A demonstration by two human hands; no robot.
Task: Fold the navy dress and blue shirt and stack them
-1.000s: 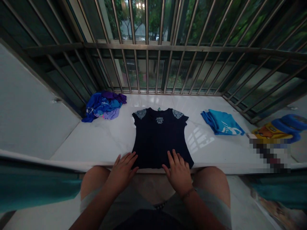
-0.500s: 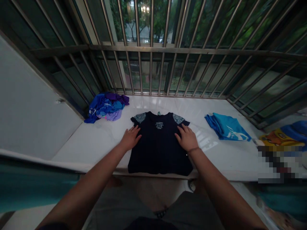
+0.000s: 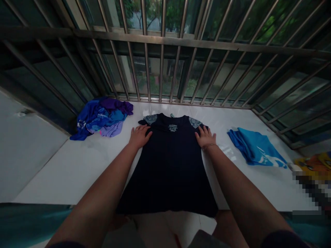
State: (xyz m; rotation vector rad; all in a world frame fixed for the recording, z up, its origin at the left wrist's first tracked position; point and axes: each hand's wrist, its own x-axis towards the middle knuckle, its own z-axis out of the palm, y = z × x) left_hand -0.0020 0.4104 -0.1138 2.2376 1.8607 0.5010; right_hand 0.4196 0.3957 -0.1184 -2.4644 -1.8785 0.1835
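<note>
I see a dark navy T-shirt spread flat, front up, in the middle of a white ledge, its collar toward the window bars and its hem reaching the near edge of the ledge. My left hand lies palm down, fingers spread, on the shirt's left shoulder beside the patterned sleeve. My right hand lies flat and spread the same way on the shirt's right shoulder. Neither hand grips any cloth; both simply press on it, one at each side of the collar. Left of the shirt, near the bars, sits a crumpled heap of blue and purple clothes. Right of the shirt, well apart, lies a folded turquoise garment.
</note>
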